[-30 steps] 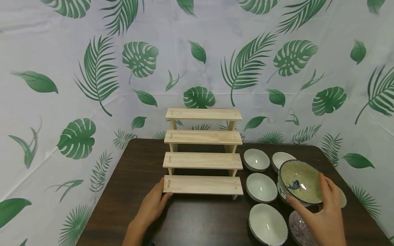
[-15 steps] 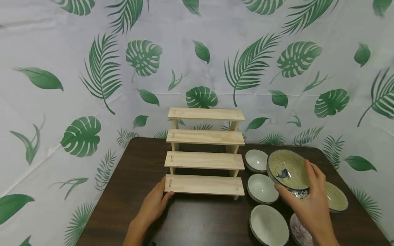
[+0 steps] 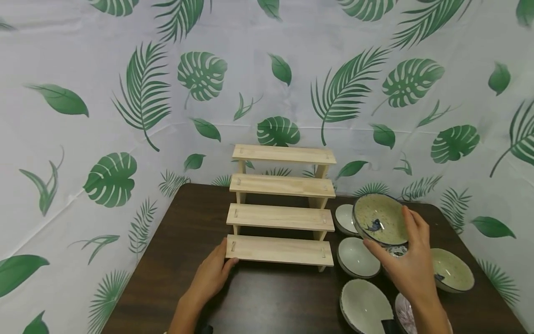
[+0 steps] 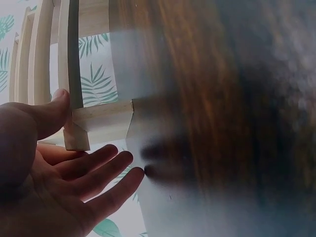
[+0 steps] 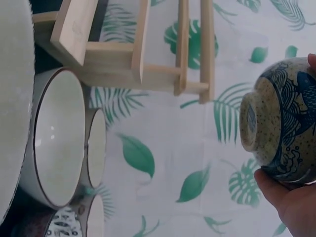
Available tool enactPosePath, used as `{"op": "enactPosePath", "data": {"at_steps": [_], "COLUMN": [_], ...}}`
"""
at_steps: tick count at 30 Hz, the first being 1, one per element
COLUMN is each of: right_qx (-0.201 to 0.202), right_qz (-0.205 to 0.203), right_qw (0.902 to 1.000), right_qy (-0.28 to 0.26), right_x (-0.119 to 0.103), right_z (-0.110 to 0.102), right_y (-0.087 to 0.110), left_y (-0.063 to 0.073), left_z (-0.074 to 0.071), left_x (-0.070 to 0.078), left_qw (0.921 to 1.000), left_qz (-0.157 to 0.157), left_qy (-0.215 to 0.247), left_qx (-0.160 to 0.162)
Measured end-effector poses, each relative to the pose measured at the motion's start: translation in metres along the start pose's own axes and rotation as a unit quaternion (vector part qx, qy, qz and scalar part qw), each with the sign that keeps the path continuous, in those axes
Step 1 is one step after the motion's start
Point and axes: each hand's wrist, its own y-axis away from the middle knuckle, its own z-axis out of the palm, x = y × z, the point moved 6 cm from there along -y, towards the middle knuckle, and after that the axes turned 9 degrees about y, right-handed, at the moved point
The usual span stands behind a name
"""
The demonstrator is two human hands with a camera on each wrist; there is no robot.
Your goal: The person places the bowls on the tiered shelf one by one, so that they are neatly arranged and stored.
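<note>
At the left, I see the left hand pinching the left end of the lowest shelf of the wooden stand, with the thumb at its front edge and the other fingers loosely extended; I judge that it steadies the stand. To the right of the stand are the rear white bowl, the middle white bowl and the front white bowl. Above this group, the speckled bowl hangs in the air, its mouth upward, and the right hand grasps it by the side between thumb and fingers. Farther right, a second speckled bowl rests on the table. In my judgement, the step in hand is carrying the bowl, and the next move calls for me to keep it level and clear of the shelf ends, without loosening the grasp in the air. Compared with half a second before, the speckled bowl is nearer to the stand and covers more of the rear white bowl, while the second speckled bowl is more exposed. The left hand stays at the same corner.
</note>
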Motion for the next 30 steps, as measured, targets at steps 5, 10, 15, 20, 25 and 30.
{"op": "enactPosePath", "data": {"at_steps": [5, 10, 15, 20, 25, 30], "right_qx": [0.000, 0.004, -0.006, -0.015, -0.024, -0.023], "right_qz": [-0.013, -0.032, -0.035, -0.038, -0.054, -0.064], "right_qw": [0.9999, 0.9994, 0.9992, 0.9991, 0.9981, 0.9973], "right_qy": [-0.008, -0.016, -0.017, -0.006, -0.018, -0.026], "right_x": [-0.008, -0.020, -0.028, -0.034, -0.042, -0.048], "right_z": [0.005, 0.009, 0.014, 0.020, 0.027, 0.033], "right_y": [-0.005, -0.010, -0.015, -0.021, -0.030, -0.038], "left_y": [0.001, 0.002, 0.002, 0.001, 0.002, 0.002], "left_z": [-0.001, -0.001, -0.001, -0.002, -0.002, -0.002], "left_x": [0.002, 0.002, 0.002, 0.002, 0.001, 0.002], "left_qw": [1.0000, 0.9999, 0.9998, 0.9999, 0.9999, 0.9999], "left_qz": [0.004, 0.011, 0.011, 0.007, -0.001, 0.003], "left_qy": [-0.004, -0.006, -0.007, -0.005, -0.005, -0.008], "left_qx": [0.003, 0.007, 0.012, 0.014, 0.009, 0.008]}}
